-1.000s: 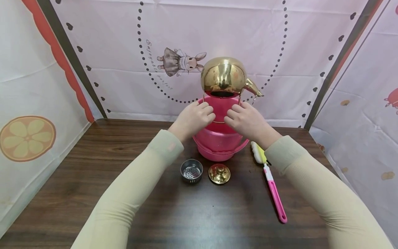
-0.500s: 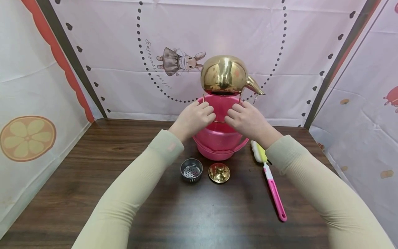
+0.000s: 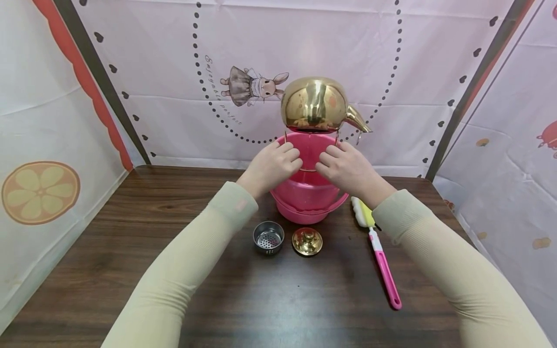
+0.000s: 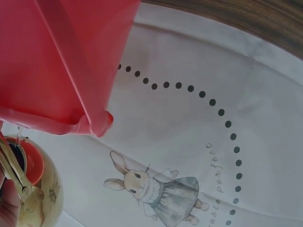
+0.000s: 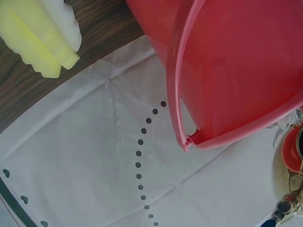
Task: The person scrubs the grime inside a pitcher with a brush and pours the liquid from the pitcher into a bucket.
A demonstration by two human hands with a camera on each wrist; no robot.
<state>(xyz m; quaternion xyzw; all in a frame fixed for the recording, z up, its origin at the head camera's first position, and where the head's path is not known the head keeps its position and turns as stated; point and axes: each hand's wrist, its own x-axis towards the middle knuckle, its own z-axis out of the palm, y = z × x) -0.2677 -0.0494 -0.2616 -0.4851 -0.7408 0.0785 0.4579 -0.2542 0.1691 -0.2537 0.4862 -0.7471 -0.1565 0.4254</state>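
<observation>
A shiny gold teapot (image 3: pixel 314 99) is tipped above the pink bucket (image 3: pixel 304 197), its lidless mouth facing down and its spout pointing right and down. My left hand (image 3: pixel 276 162) and right hand (image 3: pixel 343 165) grip the thin bail handle (image 3: pixel 308 170) from both sides, fingers curled over it. Clear water runs from the mouth in the left wrist view, and drops fall by the spout tip in the head view. An orange-red ring (image 4: pixel 34 162) lines the mouth. In the right wrist view the teapot (image 5: pixel 280 182) shows only partly, and the right hand is out of sight.
On the dark wooden table (image 3: pixel 196 309), a metal strainer (image 3: pixel 268 238) and the gold lid (image 3: pixel 307 242) lie before the bucket. To the right is a sponge brush (image 3: pixel 377 253) with a pink handle. A printed cloth (image 3: pixel 243 29) hangs behind.
The teapot has tilted slightly more, so its mouth looks narrower from the head view, and the spout tip has shifted a little right. Both hands keep their hold on the handle.
</observation>
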